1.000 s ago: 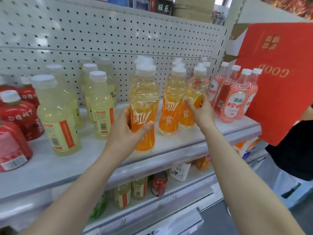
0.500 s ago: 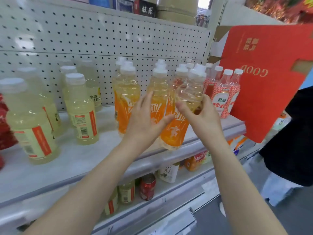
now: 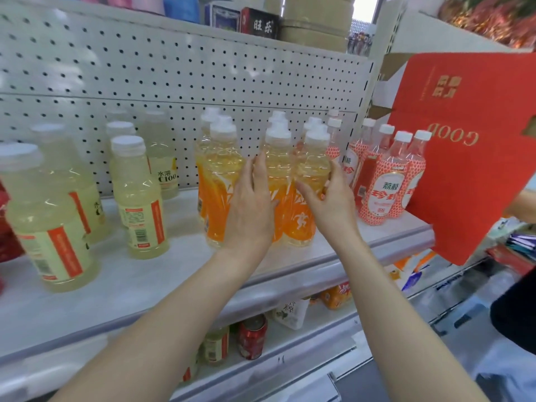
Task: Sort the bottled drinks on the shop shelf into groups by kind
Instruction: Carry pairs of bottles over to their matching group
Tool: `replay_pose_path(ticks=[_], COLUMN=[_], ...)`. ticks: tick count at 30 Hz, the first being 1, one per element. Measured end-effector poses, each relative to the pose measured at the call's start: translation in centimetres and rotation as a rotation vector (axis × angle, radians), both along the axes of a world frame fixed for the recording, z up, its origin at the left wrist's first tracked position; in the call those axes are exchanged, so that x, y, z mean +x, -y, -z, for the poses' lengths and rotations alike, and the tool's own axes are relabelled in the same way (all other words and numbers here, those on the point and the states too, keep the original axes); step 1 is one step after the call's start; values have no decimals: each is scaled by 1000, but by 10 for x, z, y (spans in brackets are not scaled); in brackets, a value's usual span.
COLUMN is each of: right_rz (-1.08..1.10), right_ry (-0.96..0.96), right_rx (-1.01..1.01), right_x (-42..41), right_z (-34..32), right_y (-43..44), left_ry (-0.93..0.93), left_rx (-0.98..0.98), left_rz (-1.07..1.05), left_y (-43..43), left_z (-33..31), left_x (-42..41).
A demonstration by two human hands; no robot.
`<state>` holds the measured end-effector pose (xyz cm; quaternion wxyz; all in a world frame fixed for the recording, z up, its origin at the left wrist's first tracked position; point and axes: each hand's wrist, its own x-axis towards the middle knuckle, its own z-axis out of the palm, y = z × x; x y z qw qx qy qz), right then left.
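Several orange drink bottles [image 3: 220, 181] with white caps stand grouped at the middle of the white shelf [image 3: 174, 271]. My right hand [image 3: 327, 201] grips the front right orange bottle [image 3: 314, 158], which stands on the shelf against its neighbours. My left hand [image 3: 249, 204] lies with straight fingers against the middle orange bottle [image 3: 278, 161]. To the left stand pale yellow bottles [image 3: 139, 198], spread apart. Red-and-white patterned bottles [image 3: 388, 184] are clustered at the shelf's right end.
A red carton [image 3: 464, 140] juts in at the right, close to the patterned bottles. A red bottle [image 3: 5, 242] shows at the far left edge. The lower shelf holds a red can [image 3: 252, 338] and other drinks. Pegboard backs the shelf.
My right hand has brought its orange bottle down onto the shelf beside the other orange ones. My left hand has let go of the front orange bottle and shifted right to the middle one.
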<state>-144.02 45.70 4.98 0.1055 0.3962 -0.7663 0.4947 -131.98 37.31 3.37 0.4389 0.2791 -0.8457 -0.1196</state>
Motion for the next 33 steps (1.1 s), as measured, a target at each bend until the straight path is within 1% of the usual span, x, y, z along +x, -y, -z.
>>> replay_pose_path(ticks=[5, 9, 13, 17, 19, 23, 26, 29, 33], right_rz=[13, 37, 122, 208, 216, 135, 61, -35, -133], right_ry=[-68, -149, -278, -440, -526, -652, -716, -764, -830], right_rx=[66, 98, 218, 345, 400, 453, 450, 433, 368], right_x=[-1, 3, 4, 15, 29, 75, 122, 181, 270], right_z=[4, 7, 5, 8, 10, 17, 27, 39, 57], right_y=[7, 4, -5, -22, -32, -48, -50, -44, -28], left_ry=[40, 66, 93, 144, 189, 268, 301, 337, 393], left_rx=[-14, -80, -186, -244, -291, -385, -424, -458, -437], left_rz=[12, 7, 8, 59, 93, 102, 89, 43, 14], left_y=[0, 1, 1, 6, 8, 12, 18, 23, 26], left_z=[-3, -5, -9, -17, -19, -11, 1, 13, 27], left_x=[5, 11, 24, 44, 64, 116, 169, 237, 342])
